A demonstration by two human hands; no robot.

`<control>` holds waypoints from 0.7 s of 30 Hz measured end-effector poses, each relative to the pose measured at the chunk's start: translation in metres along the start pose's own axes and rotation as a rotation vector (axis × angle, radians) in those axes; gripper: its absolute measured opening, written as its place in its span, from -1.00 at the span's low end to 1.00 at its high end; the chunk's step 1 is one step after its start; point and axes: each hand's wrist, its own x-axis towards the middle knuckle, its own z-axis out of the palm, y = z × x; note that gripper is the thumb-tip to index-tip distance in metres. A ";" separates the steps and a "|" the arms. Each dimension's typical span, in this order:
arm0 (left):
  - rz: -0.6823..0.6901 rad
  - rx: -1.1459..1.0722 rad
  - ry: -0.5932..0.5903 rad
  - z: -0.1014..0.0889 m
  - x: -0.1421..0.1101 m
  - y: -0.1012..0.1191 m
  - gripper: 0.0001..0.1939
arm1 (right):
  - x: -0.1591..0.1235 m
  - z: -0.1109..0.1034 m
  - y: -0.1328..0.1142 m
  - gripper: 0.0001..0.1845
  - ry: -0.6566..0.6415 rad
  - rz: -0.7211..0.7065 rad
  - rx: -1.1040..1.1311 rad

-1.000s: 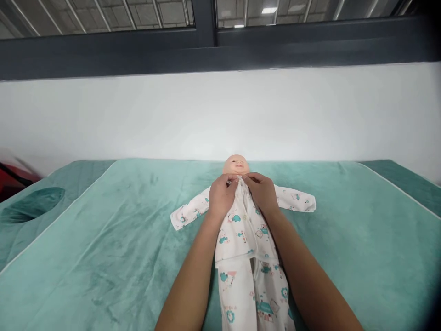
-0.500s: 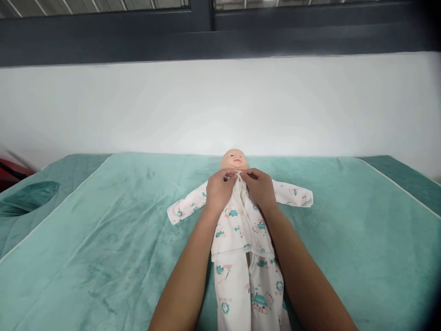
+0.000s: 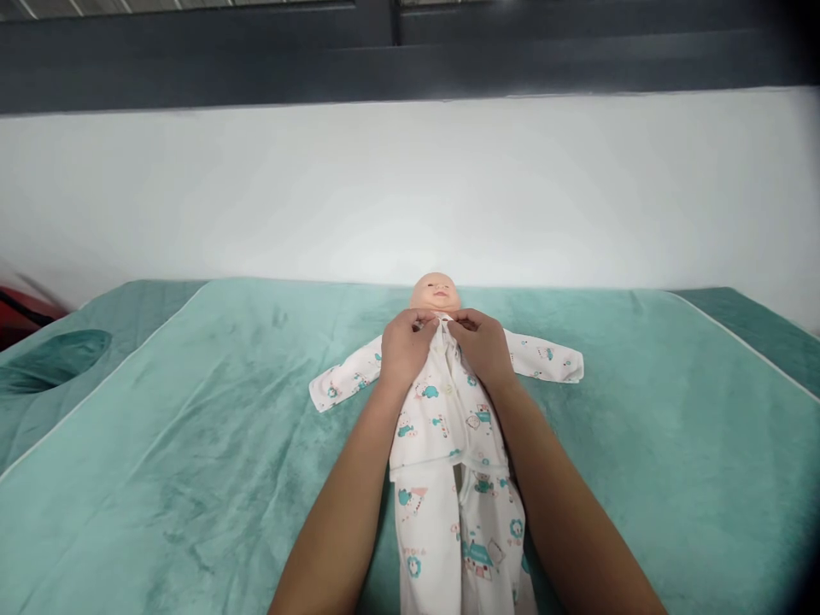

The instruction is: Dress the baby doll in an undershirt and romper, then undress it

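- Head view: green bed [image 3: 192,444], set against a white wall [image 3: 410,188].
- Doll [image 3: 436,295], face up mid-bed, head toward the wall.
- Printed shirt [image 3: 423,427], sleeves spread wide.
- Printed trousers [image 3: 429,538], just below it.
- Left hand [image 3: 405,350], nearly closed, pinching the shirt near the neck.
- Right hand [image 3: 485,350], likewise pinching the opposite side.

Printed trousers [image 3: 428,538] below the doll's head [image 3: 436,292] cut off, collar [image 3: 442,318] just beneath it partly hidden by left hand [image 3: 407,346] and right hand [image 3: 482,348], red object [image 3: 15,331] far left cropped, window frame [image 3: 256,73] above it cropped
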 end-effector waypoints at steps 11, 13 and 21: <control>-0.137 -0.386 -0.101 -0.003 -0.003 0.008 -0.82 | -0.003 -0.002 0.000 -0.80 0.052 -0.056 0.202; -0.138 -0.414 -0.098 -0.002 -0.003 0.009 -0.83 | -0.003 -0.002 0.001 -0.80 0.043 -0.082 0.190; -0.219 -0.543 -0.062 0.001 -0.003 0.007 -0.82 | -0.005 -0.002 -0.002 -0.81 0.018 -0.142 0.090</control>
